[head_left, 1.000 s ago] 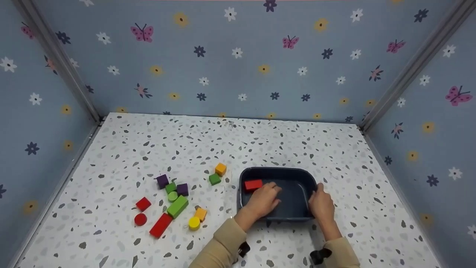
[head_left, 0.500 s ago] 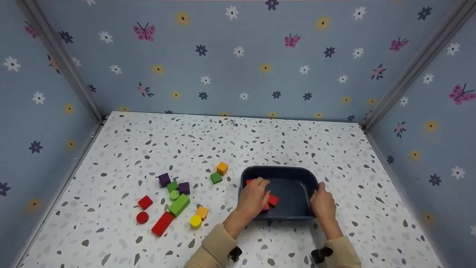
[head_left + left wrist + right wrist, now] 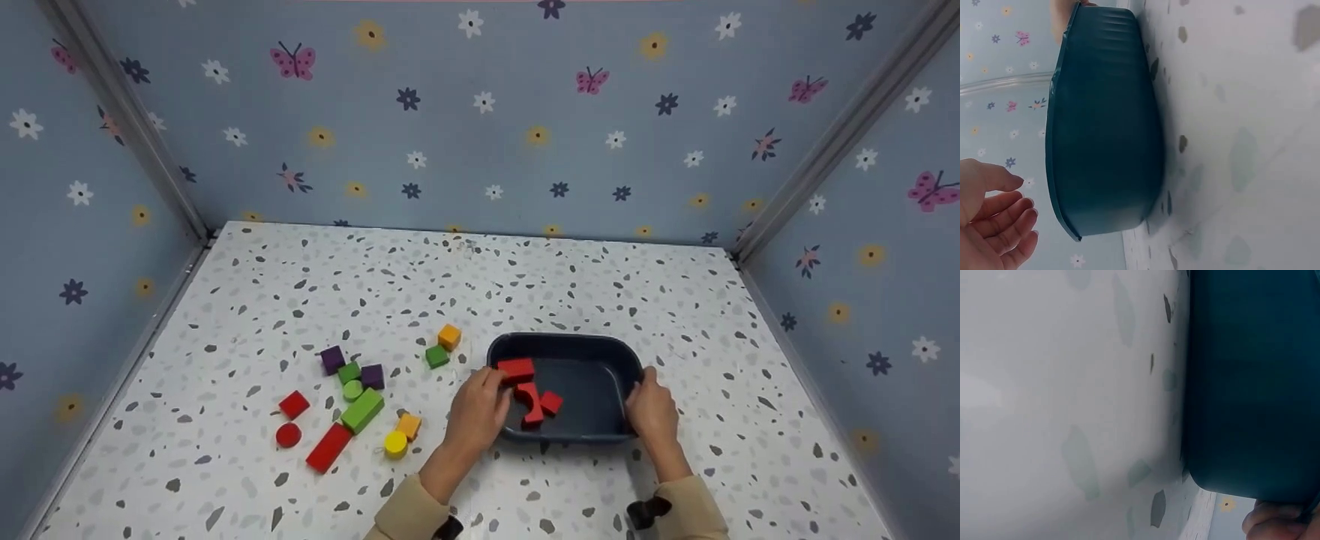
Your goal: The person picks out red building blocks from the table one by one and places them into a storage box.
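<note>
A dark blue rectangular tub stands on the speckled table. Inside it, toward the left, lie a red block, a red arch block and a small red cube. My left hand is at the tub's left rim, its fingers loosely bent. In the left wrist view that hand holds nothing and hovers apart from the tub's wall. My right hand grips the right rim. Only its fingertips show at the rim in the right wrist view.
Left of the tub lie several loose blocks: a long red block, a long green block, a yellow cylinder, purple cubes and others. An orange cube and green cube are nearer the tub. Patterned walls enclose the table.
My left hand has drawn back leftward from inside the tub to its left rim. The red arch block and small red cube now show inside. My right hand has stayed on the rim.
</note>
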### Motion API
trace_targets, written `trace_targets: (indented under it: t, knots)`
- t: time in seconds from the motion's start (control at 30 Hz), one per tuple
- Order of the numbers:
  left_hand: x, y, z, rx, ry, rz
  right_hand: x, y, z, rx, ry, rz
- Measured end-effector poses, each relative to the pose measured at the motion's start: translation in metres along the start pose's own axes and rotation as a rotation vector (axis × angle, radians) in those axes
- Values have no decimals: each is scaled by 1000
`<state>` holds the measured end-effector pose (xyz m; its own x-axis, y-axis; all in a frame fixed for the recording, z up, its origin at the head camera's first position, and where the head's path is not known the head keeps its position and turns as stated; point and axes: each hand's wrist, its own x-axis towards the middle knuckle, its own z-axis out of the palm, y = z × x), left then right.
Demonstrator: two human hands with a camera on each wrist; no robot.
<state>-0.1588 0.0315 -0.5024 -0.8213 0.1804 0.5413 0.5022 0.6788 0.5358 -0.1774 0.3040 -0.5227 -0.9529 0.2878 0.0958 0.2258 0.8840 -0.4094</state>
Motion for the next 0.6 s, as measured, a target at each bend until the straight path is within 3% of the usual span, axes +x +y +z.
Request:
trace_targets:
  t: [0.33, 0.6]
  knots:
    - [-24, -17, -16, 89, -53, -155, 0, -1, -2, -5, -19, 7]
    - [-45, -32, -32, 148, -86, -236, 0, -2, -2, 4, -11, -1]
